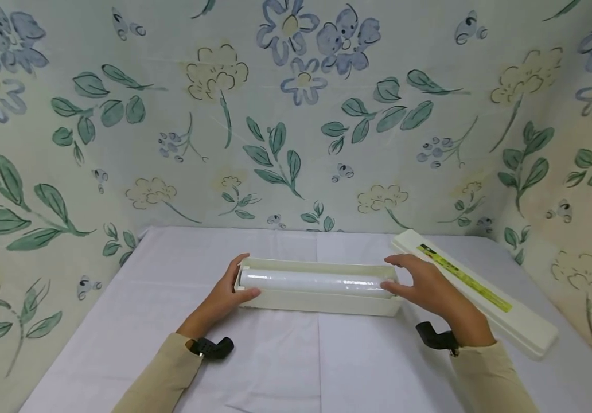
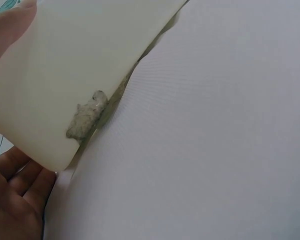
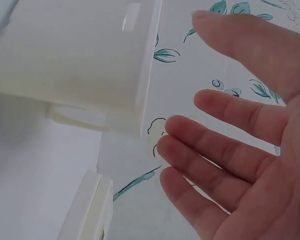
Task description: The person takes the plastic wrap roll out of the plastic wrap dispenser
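Observation:
A long off-white plastic wrap dispenser box (image 1: 322, 304) lies lidless on the table, with a shiny roll of plastic wrap (image 1: 311, 281) inside along its length. My left hand (image 1: 226, 292) grips the box's left end, thumb over the front wall and fingers at the end and back. In the left wrist view a grey, lumpy patch (image 2: 87, 117) sticks to the box's lower edge, which is tilted in that picture. My right hand (image 1: 425, 284) is at the right end, thumb and fingers spread; the right wrist view shows its fingers (image 3: 215, 150) apart from the box.
The long white lid (image 1: 528, 332), with a yellow-green label (image 1: 463, 277), lies slantwise on the right of the table, beside my right forearm. A white cloth (image 1: 275, 355) covers the table. Flower-patterned fabric (image 1: 296, 143) rises behind and at both sides.

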